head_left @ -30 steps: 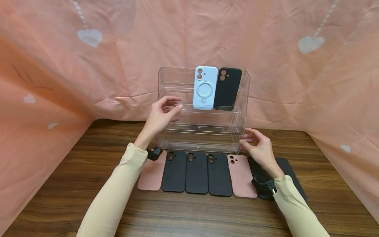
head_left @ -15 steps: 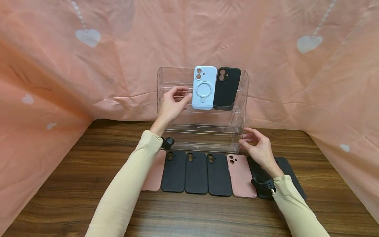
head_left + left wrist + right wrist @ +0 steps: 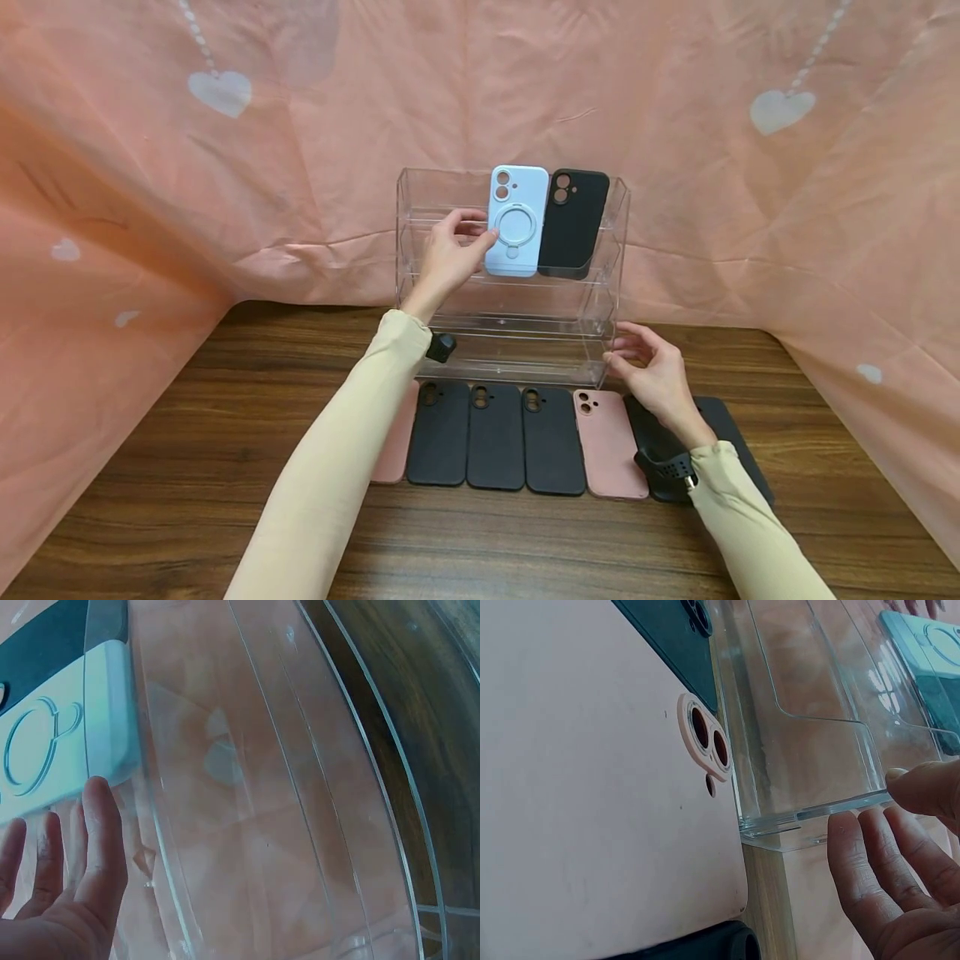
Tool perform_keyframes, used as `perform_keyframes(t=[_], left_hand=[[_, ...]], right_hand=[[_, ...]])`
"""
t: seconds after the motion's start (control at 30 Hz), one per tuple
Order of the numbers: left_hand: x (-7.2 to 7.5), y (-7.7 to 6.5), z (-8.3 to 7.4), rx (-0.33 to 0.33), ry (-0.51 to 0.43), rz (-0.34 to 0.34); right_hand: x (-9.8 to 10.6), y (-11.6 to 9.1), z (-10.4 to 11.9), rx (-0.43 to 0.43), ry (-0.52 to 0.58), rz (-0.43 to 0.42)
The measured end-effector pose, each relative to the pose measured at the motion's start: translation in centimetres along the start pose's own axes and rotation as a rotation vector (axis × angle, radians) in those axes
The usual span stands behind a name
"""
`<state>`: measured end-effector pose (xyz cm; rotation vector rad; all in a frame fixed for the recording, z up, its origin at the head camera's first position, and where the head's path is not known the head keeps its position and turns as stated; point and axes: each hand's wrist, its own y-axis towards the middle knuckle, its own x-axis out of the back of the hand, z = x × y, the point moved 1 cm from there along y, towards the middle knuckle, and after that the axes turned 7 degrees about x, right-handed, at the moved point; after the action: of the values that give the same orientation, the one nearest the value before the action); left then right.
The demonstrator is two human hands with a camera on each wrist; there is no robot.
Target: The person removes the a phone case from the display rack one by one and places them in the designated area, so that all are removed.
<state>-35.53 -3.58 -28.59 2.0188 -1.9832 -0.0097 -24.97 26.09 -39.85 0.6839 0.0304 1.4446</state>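
Observation:
A white phone case (image 3: 521,185) with a round ring on its back leans on the top tier of a clear acrylic display rack (image 3: 517,300). My left hand (image 3: 450,257) is at the case's left side, its thumb overlapping the edge in the head view. In the left wrist view, the thumb tip is right at the case's lower corner and the other fingers are spread apart. My right hand (image 3: 658,379) holds the rack's right side wall low down, thumb on one side and fingers on the other. A black phone case (image 3: 576,225) leans beside the white one.
Before the rack, a row of phone cases lies on the wooden table (image 3: 525,550): several black cases (image 3: 495,442) and two pink cases (image 3: 611,446). My left sleeve covers part of the left pink one. A pink cloth (image 3: 675,108) hangs behind and at the sides.
My left hand has moved right and up from the rack's left part to the white case's edge. The right hand has stayed at the rack's side wall.

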Motion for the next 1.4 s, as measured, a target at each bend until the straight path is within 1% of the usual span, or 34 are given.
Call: perform_keyframes(t=[0.17,0.33,0.43,0.57,0.67,0.87,0.97,1.07,1.4], left_hand=[[-0.7,0.3,0.1,0.018,0.005,-0.025],[-1.1,0.4,0.1,0.017,0.065,-0.07],[-1.2,0.4,0.1,0.008,0.11,-0.097],[-1.1,0.3,0.1,-0.013,0.141,-0.126],[-1.1,0.4,0.1,-0.024,0.158,-0.135],[-1.1,0.3,0.2,-0.023,0.206,-0.147],[-1.0,0.2,0.2,-0.021,0.205,-0.145],[-0.9,0.1,0.1,-0.035,0.195,-0.14],[-0.5,0.2,0.3,-0.124,0.173,-0.141]], right_hand=[[0.0,0.0,-0.1,0.005,0.003,-0.003],[-0.1,0.1,-0.2,0.014,-0.004,-0.006],[-0.1,0.0,-0.2,0.012,-0.003,-0.004],[-0.2,0.0,-0.3,0.01,-0.003,0.001],[-0.2,0.0,-0.2,0.008,-0.001,0.0],[-0.3,-0.1,-0.2,0.008,0.001,0.001],[-0.4,0.0,-0.3,0.012,0.004,0.002],[-0.4,0.0,-0.3,0.014,0.005,0.001],[-0.4,0.0,-0.4,0.001,0.006,0.006]])
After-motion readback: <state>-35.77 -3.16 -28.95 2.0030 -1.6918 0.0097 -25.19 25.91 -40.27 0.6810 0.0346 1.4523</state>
